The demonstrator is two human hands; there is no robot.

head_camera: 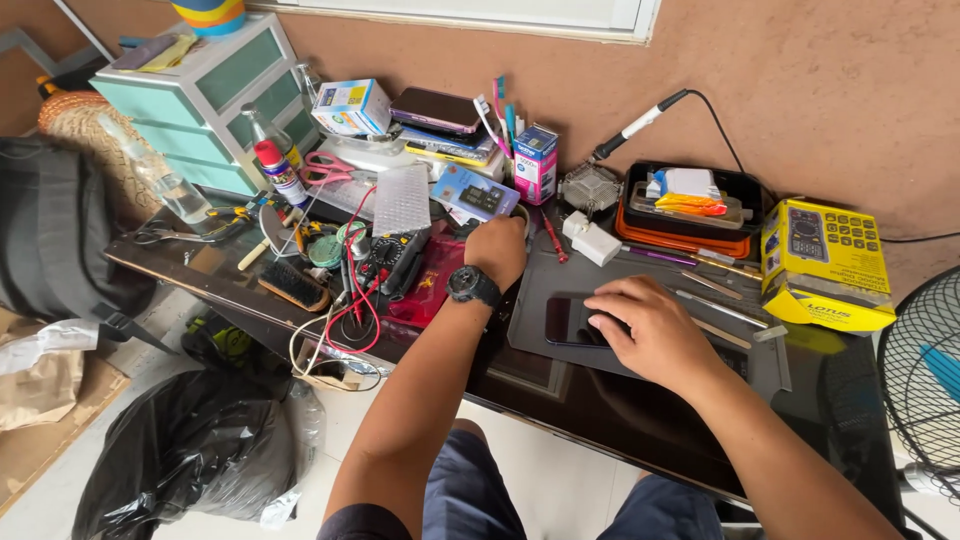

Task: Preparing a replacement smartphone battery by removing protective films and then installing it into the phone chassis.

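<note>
Head view: right hand [650, 330] flat, fingers spread loosely, palm down, pressing on dark phone [572, 322] lying on grey mat [650, 285] at desk middle. Left hand [497, 250] curled shut, back toward camera, reaching toward rear of desk beside small blue card box [472, 195]; what it grips hidden, cannot tell. Black watch [473, 287] on left wrist. Multimeter [392, 262] with red leads just left of that hand. Yellow box [825, 265] far right.
</note>
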